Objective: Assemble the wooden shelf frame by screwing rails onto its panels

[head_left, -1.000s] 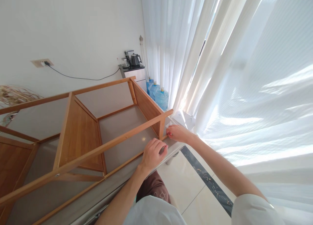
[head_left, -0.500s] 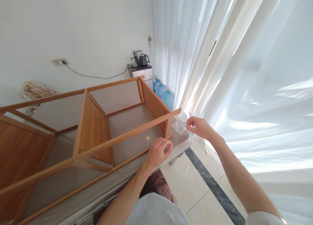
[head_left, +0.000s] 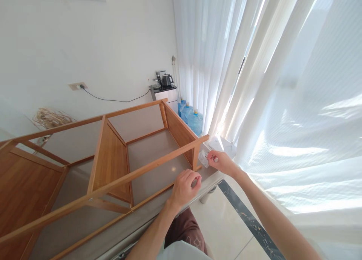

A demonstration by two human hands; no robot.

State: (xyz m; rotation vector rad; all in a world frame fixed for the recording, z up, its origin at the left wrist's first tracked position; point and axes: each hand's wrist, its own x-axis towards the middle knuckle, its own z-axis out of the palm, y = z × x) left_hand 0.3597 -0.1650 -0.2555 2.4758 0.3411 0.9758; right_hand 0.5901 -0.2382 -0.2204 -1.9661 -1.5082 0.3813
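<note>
A wooden shelf frame (head_left: 154, 163) lies on its side across a grey-topped table (head_left: 152, 154). My left hand (head_left: 185, 190) is closed beside the frame's near right corner, thumb and fingers curled together; what they hold, if anything, is hidden. Past the frame's right end, my right hand (head_left: 222, 163) pinches a small, thin, screw-like piece (head_left: 206, 157), too small to make out fully. Just under those fingertips lies a clear plastic bag (head_left: 202, 160) on the table's end.
By the wall, a small cabinet (head_left: 166, 96) carries an electric kettle (head_left: 167, 80). Blue water jugs (head_left: 195, 122) stand near the white curtain (head_left: 263, 139). A black cord (head_left: 113, 100) runs along the wall. Dried stalks (head_left: 52, 117) sit behind the frame.
My right hand has moved left and down to the plastic bag, still pinching the thin piece. My left hand keeps its curled pose near the frame. The view has tipped slightly upward.
</note>
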